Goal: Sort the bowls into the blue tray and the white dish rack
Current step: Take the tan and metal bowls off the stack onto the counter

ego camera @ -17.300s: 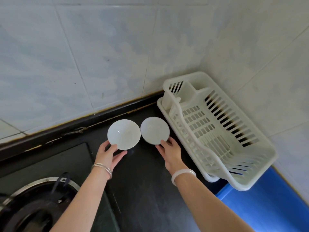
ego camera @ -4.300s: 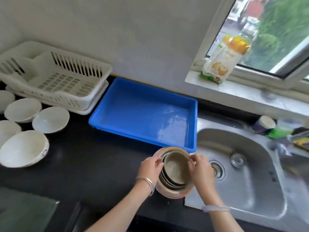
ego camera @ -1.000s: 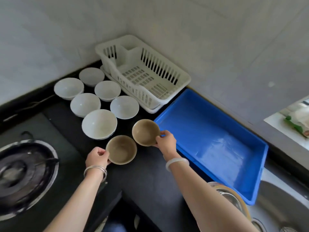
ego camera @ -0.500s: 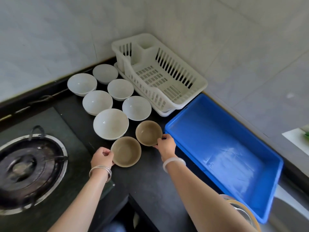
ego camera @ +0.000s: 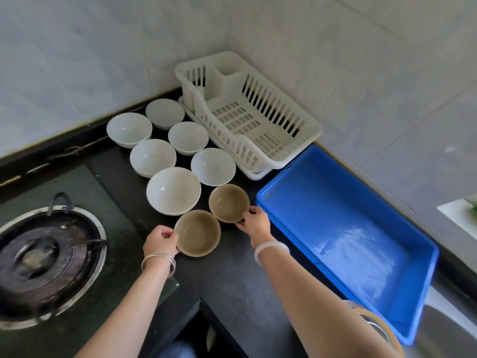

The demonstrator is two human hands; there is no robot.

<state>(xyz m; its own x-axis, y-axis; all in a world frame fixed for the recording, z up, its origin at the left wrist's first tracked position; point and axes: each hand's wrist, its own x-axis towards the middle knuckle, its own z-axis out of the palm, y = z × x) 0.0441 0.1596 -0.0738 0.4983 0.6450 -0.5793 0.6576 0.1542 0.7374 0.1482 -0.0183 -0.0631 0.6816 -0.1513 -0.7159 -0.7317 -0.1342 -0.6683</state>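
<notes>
Two brown bowls stand on the black counter. My left hand (ego camera: 161, 241) grips the left rim of the nearer brown bowl (ego camera: 198, 233). My right hand (ego camera: 254, 223) holds the right rim of the farther brown bowl (ego camera: 228, 202). Behind them several white bowls (ego camera: 173, 190) stand in two rows reaching back to the wall. The white dish rack (ego camera: 307, 125) sits empty in the corner. To its right, the blue tray (ego camera: 265, 200) lies empty just beside my right hand.
A gas burner (ego camera: 44, 257) takes up the left of the counter. Part of a stack of metal and brown bowls (ego camera: 374, 321) shows behind my right forearm at the bottom right, next to the sink's edge. Tiled walls close off the back and right.
Both hands stay on the two brown bowls, which rest in the same spots on the counter. Only the view has shifted slightly to the left.
</notes>
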